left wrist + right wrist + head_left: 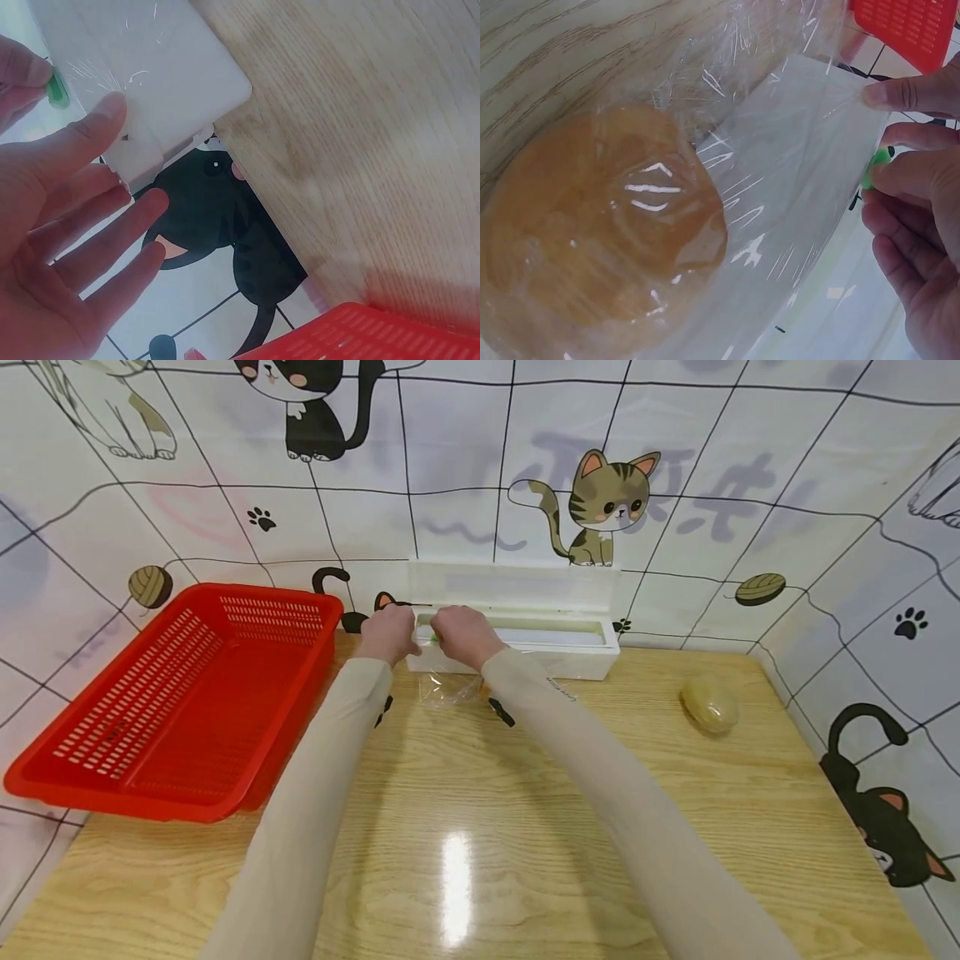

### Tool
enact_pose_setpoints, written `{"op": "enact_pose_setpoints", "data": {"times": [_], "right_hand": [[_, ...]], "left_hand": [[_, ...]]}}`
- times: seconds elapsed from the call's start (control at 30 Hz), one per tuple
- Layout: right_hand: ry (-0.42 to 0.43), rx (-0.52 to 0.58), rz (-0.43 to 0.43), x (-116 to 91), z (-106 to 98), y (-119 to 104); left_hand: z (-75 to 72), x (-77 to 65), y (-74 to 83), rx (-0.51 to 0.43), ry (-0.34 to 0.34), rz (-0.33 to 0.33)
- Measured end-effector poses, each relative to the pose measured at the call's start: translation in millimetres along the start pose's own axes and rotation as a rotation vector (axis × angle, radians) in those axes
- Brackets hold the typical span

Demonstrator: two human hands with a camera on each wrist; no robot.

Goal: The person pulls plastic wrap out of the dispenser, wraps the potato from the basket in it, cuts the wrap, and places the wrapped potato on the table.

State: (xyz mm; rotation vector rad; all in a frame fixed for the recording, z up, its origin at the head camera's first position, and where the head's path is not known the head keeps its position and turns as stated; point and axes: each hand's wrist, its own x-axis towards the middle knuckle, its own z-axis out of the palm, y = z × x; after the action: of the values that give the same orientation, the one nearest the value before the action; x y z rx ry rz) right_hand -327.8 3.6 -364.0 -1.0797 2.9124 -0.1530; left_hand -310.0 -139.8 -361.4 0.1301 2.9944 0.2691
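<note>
In the head view, a wood-grain table (420,777) fills the lower frame, and a long white lidded box (573,663) stands open near the centre, against a white grid-lined backdrop printed with cartoon cats (457,452). The left hand (387,635) is at the box's left end; the right hand (467,635), fingers curled, is just beside it over the front edge. Clear crinkled plastic film (444,690) hangs below them. A red perforated plastic basket (198,710) occupies the left, and a pale-yellow rounded lump (709,702) lies at right. In the left wrist view, the left hand grips the box's end, its thumb on the face and the lower fingers spread free; at upper left, the right hand pinches a small green plastic tab (57,88). In the right wrist view, that tab is between the right hand's fingers at right, and a rounded orange-brown object (604,232) lies under the film at lower left.
</note>
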Motion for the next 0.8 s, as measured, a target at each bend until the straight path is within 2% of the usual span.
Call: {"op": "enact_pose_setpoints", "data": {"times": [0.17,0.33,0.5,0.7,0.8], "right_hand": [[-0.020,0.029,0.006,-14,-7,24],[-0.001,0.016,-0.005,-46,-8,65],[0.037,0.006,-0.030,-80,-6,94],[0.051,0.030,0.027,-120,-12,134],[0.048,0.048,0.042,-132,-14,149]], "left_hand": [[-1.6,0.2,-6.1,0.009,0.022,0.017],[-4.9,-5.5,-15.1,0.019,0.018,0.004],[-2.5,-7.6,-12.0,0.001,-0.004,0.022],[3.4,-4.4,-8.5,-0.021,0.009,0.035],[3.4,-2.2,-4.3,-0.009,0.002,0.038]]}}
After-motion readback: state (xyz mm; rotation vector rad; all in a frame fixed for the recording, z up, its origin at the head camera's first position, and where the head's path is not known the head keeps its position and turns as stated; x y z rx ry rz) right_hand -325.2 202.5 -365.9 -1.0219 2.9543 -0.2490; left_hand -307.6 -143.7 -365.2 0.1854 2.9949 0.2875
